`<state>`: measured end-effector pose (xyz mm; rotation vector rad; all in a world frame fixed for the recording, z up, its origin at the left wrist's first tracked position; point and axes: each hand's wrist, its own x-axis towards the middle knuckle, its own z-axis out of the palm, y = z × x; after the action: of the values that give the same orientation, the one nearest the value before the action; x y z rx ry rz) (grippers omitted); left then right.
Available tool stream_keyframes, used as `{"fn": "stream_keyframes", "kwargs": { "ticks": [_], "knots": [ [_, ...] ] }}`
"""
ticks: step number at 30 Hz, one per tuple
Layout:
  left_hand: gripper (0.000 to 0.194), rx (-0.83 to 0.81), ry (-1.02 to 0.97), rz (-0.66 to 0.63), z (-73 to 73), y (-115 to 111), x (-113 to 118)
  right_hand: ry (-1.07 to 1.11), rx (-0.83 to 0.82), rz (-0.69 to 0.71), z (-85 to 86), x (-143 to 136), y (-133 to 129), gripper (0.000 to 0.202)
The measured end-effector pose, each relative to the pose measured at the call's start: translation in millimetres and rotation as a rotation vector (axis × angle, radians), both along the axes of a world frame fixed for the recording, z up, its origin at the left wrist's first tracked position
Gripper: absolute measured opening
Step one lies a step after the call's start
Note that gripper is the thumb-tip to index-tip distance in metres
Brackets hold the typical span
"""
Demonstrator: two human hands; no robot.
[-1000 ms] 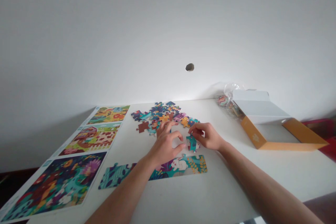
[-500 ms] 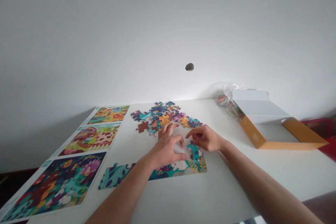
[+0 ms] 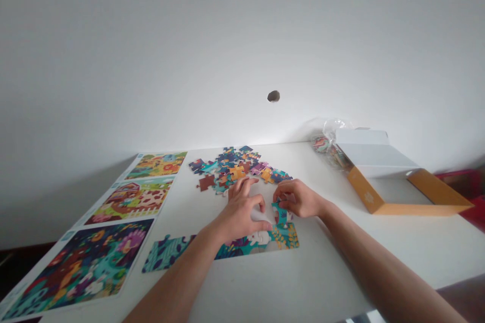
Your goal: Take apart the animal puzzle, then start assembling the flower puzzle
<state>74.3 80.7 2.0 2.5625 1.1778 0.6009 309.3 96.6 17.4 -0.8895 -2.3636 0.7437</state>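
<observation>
Along the front of the table runs a joined strip of teal puzzle pieces [image 3: 166, 252], its middle covered by my left forearm. My left hand [image 3: 244, 212] hovers over the strip with fingers spread and curved, nothing between them; its thumb is near a white rabbit on the strip. A teal puzzle piece [image 3: 280, 213] is pinched in my right hand [image 3: 299, 199], just above the right end of the strip. Behind both hands lies a heap of loose puzzle pieces [image 3: 237, 164], mostly dark blue, orange, brown and purple.
Picture cards lie on the left: a dark forest scene [image 3: 81, 262], a farm [image 3: 132, 200] and a lion scene [image 3: 157, 165]. An open orange box [image 3: 366, 192] stands at the right, with a clear plastic bag [image 3: 333, 149] beside it. A white wall rises behind.
My right hand's fingers have closed on the teal piece, which has turned slightly and shifted a little. My left hand has stayed in place.
</observation>
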Motion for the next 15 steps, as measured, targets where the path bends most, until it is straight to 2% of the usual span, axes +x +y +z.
{"fn": "stream_keyframes", "kwargs": {
  "ticks": [15],
  "knots": [
    [0.033, -0.008, 0.004, 0.012, 0.8, -0.9, 0.4, -0.09, 0.011, -0.007, -3.6, 2.5, 1.0, 0.018]
  ]
}}
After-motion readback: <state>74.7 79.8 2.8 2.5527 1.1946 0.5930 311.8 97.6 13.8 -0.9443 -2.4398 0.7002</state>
